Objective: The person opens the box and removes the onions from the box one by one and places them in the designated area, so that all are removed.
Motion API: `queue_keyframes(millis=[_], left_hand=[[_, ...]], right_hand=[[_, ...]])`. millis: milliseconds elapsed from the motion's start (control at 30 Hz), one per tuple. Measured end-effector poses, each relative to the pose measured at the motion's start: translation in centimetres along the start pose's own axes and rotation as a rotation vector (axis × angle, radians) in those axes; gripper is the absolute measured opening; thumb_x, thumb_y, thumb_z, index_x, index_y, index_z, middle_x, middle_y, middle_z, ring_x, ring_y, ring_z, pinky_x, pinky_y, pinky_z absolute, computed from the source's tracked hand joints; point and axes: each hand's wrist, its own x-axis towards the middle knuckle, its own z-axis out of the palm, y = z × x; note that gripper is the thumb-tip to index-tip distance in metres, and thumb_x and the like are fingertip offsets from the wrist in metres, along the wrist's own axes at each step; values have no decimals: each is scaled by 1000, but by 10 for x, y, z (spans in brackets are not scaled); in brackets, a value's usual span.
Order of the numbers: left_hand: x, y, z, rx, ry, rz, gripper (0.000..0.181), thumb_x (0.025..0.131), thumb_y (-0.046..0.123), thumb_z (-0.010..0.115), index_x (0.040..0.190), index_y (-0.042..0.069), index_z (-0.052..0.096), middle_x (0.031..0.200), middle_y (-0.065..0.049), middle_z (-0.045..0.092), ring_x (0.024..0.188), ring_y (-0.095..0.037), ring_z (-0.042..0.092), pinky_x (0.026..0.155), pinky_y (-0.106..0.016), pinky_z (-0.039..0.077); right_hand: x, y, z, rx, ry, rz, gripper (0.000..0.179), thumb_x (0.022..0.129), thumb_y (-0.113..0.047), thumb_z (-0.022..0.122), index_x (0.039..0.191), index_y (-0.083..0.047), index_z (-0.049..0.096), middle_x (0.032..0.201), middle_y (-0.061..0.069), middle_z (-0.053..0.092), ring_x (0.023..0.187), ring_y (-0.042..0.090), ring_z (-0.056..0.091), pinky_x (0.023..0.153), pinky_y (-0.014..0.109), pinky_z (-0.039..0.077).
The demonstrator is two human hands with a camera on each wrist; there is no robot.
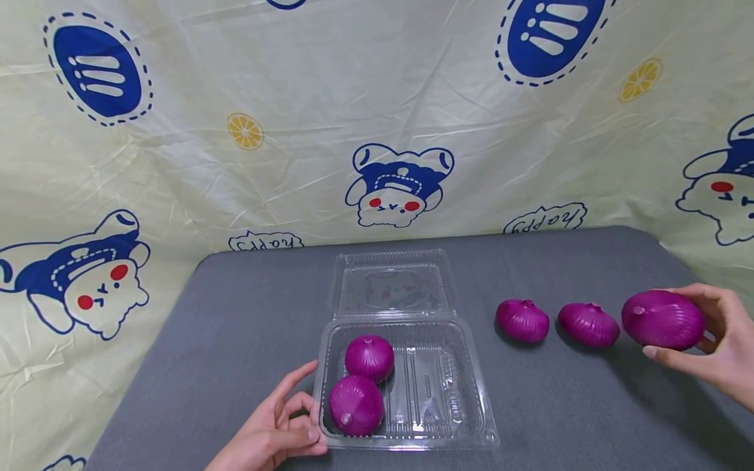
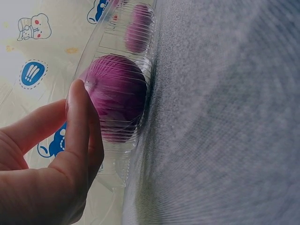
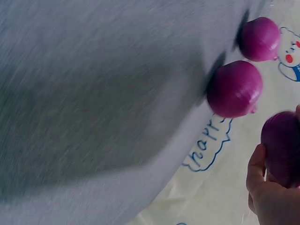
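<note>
A clear plastic clamshell container [image 1: 432, 392] lies on the table with its lid [image 1: 394, 284] folded back. Inside, against its left side, sit two purple onions, a rear onion [image 1: 369, 358] and a front onion [image 1: 356, 405]. My left hand [image 1: 281, 418] pinches the container's left rim; in the left wrist view, the thumb and fingers meet at that rim beside an onion [image 2: 117, 96]. At the far right, my right hand [image 1: 721, 347] grips another purple onion [image 1: 662, 319], raised over the table with a shadow below it. The right wrist view shows this onion [image 3: 283, 147] between thumb and fingers.
Two more purple onions, one nearer the container [image 1: 522, 320] and one nearer my right hand [image 1: 589, 324], rest on the grey table [image 1: 253, 307]. A pale printed cloth [image 1: 306, 176] hangs behind the table's far edge.
</note>
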Motion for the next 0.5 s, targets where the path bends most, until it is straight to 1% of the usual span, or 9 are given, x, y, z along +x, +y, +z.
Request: queue_keyframes(millis=[33, 67, 133, 167, 233, 300, 400, 467, 500], left_hand=[[0, 0, 0, -1, 10, -7, 90, 93, -5, 59, 157, 15, -2, 100, -8, 55, 84, -20, 67, 93, -44, 52], [0, 0, 0, 1, 9, -8, 90, 93, -5, 59, 157, 15, -2, 100, -8, 55, 85, -20, 67, 93, -44, 52], [0, 0, 0, 2, 12, -12, 90, 93, -5, 59, 157, 15, -2, 100, -8, 55, 84, -20, 66, 93, -44, 52], [0, 0, -1, 3, 10, -11, 90, 93, -5, 59, 157, 14, -2, 100, -8, 55, 84, -20, 66, 93, -44, 52], [0, -1, -2, -1, -5, 0, 90, 93, -6, 57, 157, 14, -2, 101, -8, 55, 84, -20, 66, 93, -44, 52], [0, -1, -3, -3, -9, 4, 89, 93, -6, 57, 157, 14, -2, 101, -8, 55, 83, -20, 66, 93, -44, 52], [0, -2, -3, -6, -13, 9, 89, 93, -6, 57, 157, 14, -2, 101, -8, 55, 83, -19, 66, 93, -44, 52], [0, -1, -3, -8, -14, 9, 90, 93, -6, 57, 157, 14, -2, 101, -8, 55, 83, -19, 66, 93, -44, 52], [0, -1, -3, -10, -13, 8, 90, 93, -7, 57, 157, 14, -2, 101, -8, 55, 83, -19, 66, 93, -44, 52]], right_hand=[[0, 2, -1, -28, 8, 4, 110, 49, 28, 78, 138, -23, 38, 118, -24, 46, 99, -11, 46, 69, -1, 41], [0, 4, -2, -46, 16, 2, 112, 48, 28, 78, 140, -22, 38, 118, -24, 44, 100, -11, 44, 70, -2, 39], [0, 9, -3, -79, 23, -18, 114, 45, 26, 79, 144, -15, 39, 119, -25, 42, 101, -11, 41, 73, -2, 36], [0, 11, -4, -113, 27, -29, 113, 44, 23, 80, 145, -12, 41, 120, -27, 40, 102, -11, 39, 75, -2, 33], [1, 17, -6, -151, 37, -60, 111, 41, 19, 82, 143, -6, 46, 119, -29, 39, 104, -11, 36, 78, -2, 27], [3, 22, -7, -173, 50, -94, 107, 38, 15, 83, 139, 0, 50, 117, -31, 40, 104, -11, 35, 77, 0, 24], [4, 30, -8, -180, 74, -117, 102, 35, 12, 84, 133, 1, 56, 113, -32, 42, 102, -12, 36, 78, 3, 24], [5, 35, -8, -172, 76, -111, 100, 35, 12, 85, 131, 1, 57, 111, -32, 43, 101, -12, 37, 77, 3, 24], [5, 36, -8, -182, 68, -98, 101, 36, 11, 86, 131, -2, 58, 110, -33, 42, 100, -13, 36, 76, 2, 24]])
